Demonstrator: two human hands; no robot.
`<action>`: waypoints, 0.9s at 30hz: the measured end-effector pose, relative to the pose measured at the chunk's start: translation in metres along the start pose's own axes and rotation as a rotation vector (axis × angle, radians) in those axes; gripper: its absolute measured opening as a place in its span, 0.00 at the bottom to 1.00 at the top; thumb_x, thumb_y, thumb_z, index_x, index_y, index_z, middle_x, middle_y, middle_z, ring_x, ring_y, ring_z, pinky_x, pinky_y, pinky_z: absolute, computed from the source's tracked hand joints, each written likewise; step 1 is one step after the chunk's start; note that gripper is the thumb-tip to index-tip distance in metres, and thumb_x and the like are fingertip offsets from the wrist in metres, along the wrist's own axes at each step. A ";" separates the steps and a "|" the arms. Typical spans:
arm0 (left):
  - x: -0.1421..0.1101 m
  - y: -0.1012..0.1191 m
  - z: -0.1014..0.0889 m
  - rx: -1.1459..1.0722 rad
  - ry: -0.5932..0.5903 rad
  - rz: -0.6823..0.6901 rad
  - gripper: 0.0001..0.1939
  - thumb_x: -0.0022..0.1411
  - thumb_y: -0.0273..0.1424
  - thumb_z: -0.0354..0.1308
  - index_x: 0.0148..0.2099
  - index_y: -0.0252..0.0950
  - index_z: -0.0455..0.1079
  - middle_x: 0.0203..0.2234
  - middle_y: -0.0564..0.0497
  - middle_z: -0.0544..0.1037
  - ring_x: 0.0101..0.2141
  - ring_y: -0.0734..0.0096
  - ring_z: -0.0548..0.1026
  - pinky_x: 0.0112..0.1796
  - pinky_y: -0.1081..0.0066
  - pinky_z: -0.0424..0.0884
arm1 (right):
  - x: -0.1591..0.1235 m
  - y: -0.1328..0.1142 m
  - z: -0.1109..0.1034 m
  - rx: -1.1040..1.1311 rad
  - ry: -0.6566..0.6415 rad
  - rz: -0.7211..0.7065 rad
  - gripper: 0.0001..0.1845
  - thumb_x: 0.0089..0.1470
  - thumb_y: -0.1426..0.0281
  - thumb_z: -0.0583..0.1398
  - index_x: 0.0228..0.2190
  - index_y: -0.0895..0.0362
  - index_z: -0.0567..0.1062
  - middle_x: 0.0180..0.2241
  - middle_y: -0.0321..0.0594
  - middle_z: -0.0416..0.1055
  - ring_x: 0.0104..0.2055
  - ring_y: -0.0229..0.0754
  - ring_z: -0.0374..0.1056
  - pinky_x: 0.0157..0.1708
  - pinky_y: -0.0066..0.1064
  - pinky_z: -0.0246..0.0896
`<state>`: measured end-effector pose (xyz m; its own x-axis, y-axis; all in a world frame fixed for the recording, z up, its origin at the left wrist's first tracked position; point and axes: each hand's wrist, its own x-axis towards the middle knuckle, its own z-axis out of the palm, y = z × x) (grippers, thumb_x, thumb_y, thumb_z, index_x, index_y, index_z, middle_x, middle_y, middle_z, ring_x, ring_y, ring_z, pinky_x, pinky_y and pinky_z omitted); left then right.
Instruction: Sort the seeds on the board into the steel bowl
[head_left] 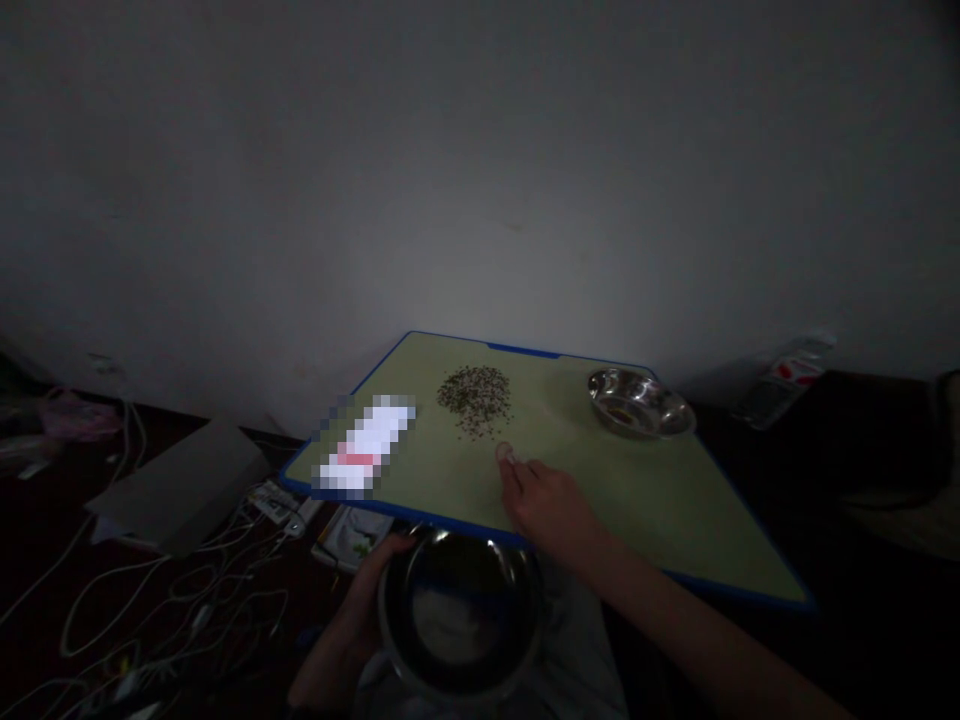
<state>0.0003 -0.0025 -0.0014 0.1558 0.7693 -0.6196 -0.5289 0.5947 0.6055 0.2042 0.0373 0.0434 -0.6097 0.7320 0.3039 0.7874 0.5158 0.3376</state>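
Note:
My left hand [367,590] grips the left rim of a steel bowl [459,610] held low, just below the near edge of a green board with a blue rim [660,500]. My right hand [544,505] rests on the board, fingers stretched forward and flat, fingertips touching the surface just short of a heap of small dark grains [475,397]. A few stray grains lie by the fingertips. A second, smaller steel bowl [640,402] sits at the board's far right.
A blurred white and red packet [365,447] lies on the board's left side. Left of the board are tangled white cables [172,600], a grey flat box [176,485] and papers. A plastic bottle [787,380] lies at the right. A pale wall stands behind.

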 end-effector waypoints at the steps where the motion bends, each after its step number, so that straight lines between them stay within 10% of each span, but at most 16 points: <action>1: 0.000 0.000 0.000 0.005 0.007 0.012 0.07 0.45 0.28 0.56 0.18 0.33 0.71 0.13 0.53 0.76 0.18 0.71 0.71 0.26 0.71 0.64 | -0.002 0.004 0.001 0.000 0.008 0.003 0.21 0.49 0.79 0.51 0.47 0.69 0.63 0.35 0.53 0.70 0.34 0.45 0.65 0.28 0.34 0.62; 13: 0.010 -0.004 -0.010 -0.018 -0.013 -0.002 0.07 0.45 0.29 0.55 0.20 0.33 0.71 0.14 0.53 0.76 0.19 0.70 0.71 0.27 0.71 0.65 | 0.005 0.067 0.013 0.011 -0.133 0.134 0.22 0.53 0.73 0.49 0.51 0.62 0.61 0.33 0.47 0.72 0.36 0.42 0.66 0.36 0.31 0.59; 27: 0.008 -0.005 -0.008 -0.017 -0.055 -0.013 0.08 0.47 0.29 0.54 0.22 0.31 0.72 0.16 0.50 0.77 0.20 0.69 0.73 0.27 0.72 0.66 | 0.033 0.096 0.010 0.274 0.070 0.485 0.17 0.53 0.66 0.49 0.39 0.56 0.72 0.30 0.42 0.74 0.30 0.41 0.69 0.30 0.29 0.59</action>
<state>-0.0026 -0.0011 -0.0129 0.2084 0.7732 -0.5989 -0.5405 0.6014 0.5884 0.2608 0.1151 0.0767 -0.1687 0.8878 0.4282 0.9682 0.2307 -0.0970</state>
